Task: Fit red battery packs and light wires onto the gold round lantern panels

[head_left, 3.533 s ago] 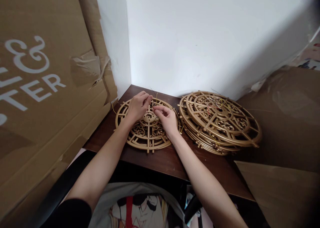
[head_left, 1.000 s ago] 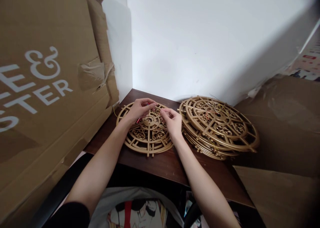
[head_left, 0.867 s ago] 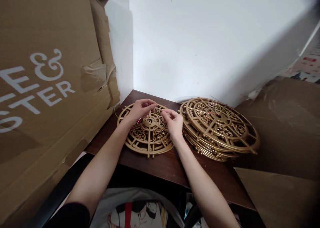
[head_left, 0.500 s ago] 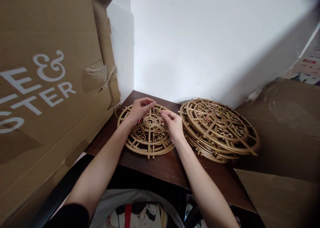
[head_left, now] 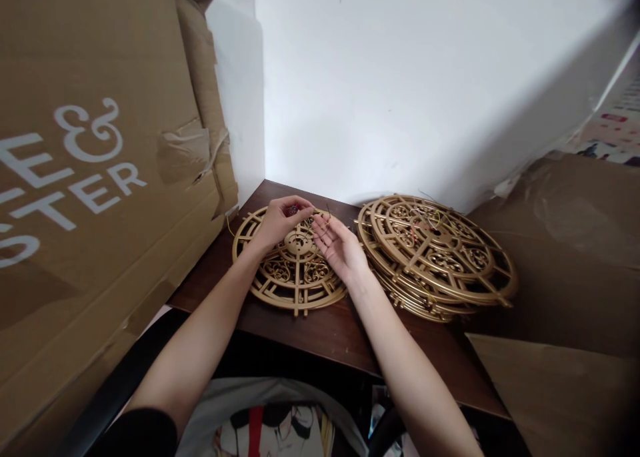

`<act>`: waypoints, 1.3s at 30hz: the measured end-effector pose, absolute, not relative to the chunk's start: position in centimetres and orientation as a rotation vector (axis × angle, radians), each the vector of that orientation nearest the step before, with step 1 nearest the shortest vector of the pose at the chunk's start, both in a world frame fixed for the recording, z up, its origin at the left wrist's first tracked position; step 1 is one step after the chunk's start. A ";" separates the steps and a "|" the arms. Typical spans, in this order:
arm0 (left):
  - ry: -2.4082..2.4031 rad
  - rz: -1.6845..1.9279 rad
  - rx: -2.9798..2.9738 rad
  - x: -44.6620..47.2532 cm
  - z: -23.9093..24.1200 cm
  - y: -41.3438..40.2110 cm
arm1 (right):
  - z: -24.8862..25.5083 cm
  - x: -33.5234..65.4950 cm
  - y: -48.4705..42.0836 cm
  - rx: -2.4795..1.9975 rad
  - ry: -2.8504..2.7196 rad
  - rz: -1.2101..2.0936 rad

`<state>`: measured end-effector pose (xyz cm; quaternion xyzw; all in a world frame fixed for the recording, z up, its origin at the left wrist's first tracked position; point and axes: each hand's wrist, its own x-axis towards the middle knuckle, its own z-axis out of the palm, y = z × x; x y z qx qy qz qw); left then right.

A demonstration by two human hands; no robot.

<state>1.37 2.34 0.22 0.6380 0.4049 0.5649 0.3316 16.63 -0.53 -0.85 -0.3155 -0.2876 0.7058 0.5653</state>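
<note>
A round gold openwork panel (head_left: 299, 303) with scrollwork lies flat on the dark wooden table. Over its upper left part is my left hand (head_left: 283, 222), fingers curled and thumb pressed to the fingertips. Something small, dark and reddish shows inside the curl, too hidden to name. My right hand (head_left: 343, 247) is over the panel's right side, palm turned partly up. A thin wire (head_left: 328, 211) sticks up from between its thumb and fingers. The two hands' fingertips are close together above the panel's hub.
To the right leans a stack of similar gold round panels (head_left: 453, 290), with thin wires on top. A large printed cardboard box (head_left: 110, 257) stands along the left, and another cardboard box (head_left: 560, 243) on the right. Behind the table (head_left: 320, 333) rises a white wall (head_left: 390, 90).
My right hand has rolled so that its palm faces up more, and moved slightly left towards the left hand. My left hand stays nearly in place. The view has shifted slightly.
</note>
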 end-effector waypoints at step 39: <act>1.032 1.480 1.782 2.0 0.1 1.7 | -1.4 15.6 -1.1 -0.840 -0.786 1.338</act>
